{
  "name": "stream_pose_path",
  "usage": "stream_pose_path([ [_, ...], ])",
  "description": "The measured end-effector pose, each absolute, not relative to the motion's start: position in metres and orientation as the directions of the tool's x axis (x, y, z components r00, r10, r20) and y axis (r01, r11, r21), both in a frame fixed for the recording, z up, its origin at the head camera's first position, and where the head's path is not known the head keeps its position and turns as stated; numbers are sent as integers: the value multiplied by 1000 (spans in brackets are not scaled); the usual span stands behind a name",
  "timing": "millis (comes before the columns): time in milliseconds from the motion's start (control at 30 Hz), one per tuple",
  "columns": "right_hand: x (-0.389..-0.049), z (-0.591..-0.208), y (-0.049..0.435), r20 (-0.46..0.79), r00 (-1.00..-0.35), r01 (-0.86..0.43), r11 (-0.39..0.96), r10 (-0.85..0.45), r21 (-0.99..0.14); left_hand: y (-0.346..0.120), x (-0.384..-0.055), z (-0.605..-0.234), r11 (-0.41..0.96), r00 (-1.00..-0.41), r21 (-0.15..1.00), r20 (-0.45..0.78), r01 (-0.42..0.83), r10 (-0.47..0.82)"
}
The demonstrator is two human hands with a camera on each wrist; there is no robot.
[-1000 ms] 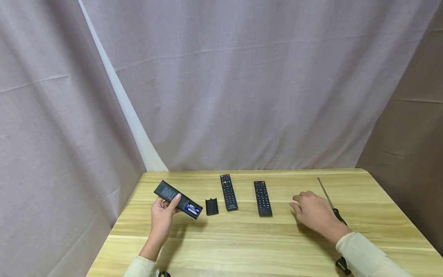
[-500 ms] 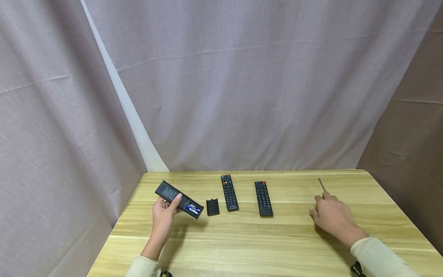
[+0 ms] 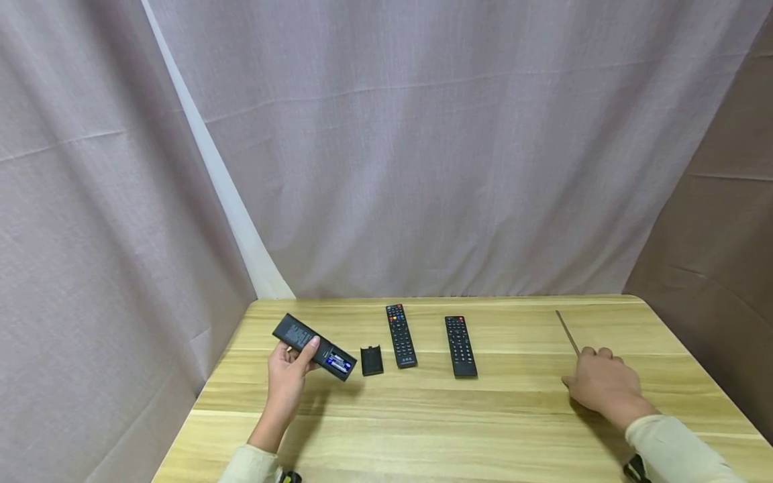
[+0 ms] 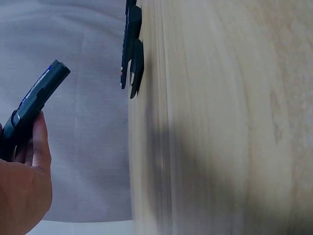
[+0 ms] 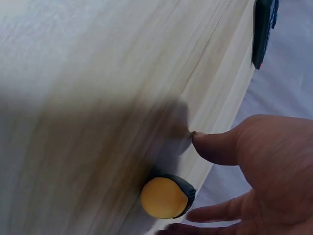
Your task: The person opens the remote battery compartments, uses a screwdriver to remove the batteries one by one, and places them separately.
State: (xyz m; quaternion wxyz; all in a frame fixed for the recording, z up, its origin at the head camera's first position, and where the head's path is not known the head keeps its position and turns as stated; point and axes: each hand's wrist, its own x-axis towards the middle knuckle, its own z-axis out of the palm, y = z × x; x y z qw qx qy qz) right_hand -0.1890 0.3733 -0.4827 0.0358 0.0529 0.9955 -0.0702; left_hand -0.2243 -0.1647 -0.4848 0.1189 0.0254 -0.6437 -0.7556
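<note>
My left hand point(image 3: 286, 382) holds a black remote control point(image 3: 293, 333) above the table, thumb across its back. Its battery bay is uncovered, with blue-and-silver batteries point(image 3: 338, 363) inside. Just right of it lies the black battery cover point(image 3: 372, 361). On the right, my right hand point(image 3: 606, 382) is over a screwdriver, whose thin metal shaft point(image 3: 566, 330) points away to the back left. The right wrist view shows the orange end of the screwdriver handle point(image 5: 164, 198) between the spread thumb and the fingers, with fingertips right beside it and the thumb apart.
Two more black remotes lie face up mid-table, the left remote point(image 3: 401, 335) with coloured buttons and the right remote point(image 3: 461, 345) with a red one. A grey-mauve curtain point(image 3: 435, 168) hangs behind the wooden table point(image 3: 423, 429).
My right hand has moved right and toward me, from left of the screwdriver to over its handle. My left hand and its remote control have hardly moved.
</note>
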Motion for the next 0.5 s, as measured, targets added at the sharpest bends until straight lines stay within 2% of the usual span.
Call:
stream_pose_path([
  [167, -188, -481, 380, -170, -981, 121, 982, 95, -147, -165, -224, -485, -148, -971, 979, 110, 143, -211],
  [500, -185, -479, 385, -202, -978, 91, 979, 53, -183, -167, -222, -486, -150, -972, 978, 109, 142, -209],
])
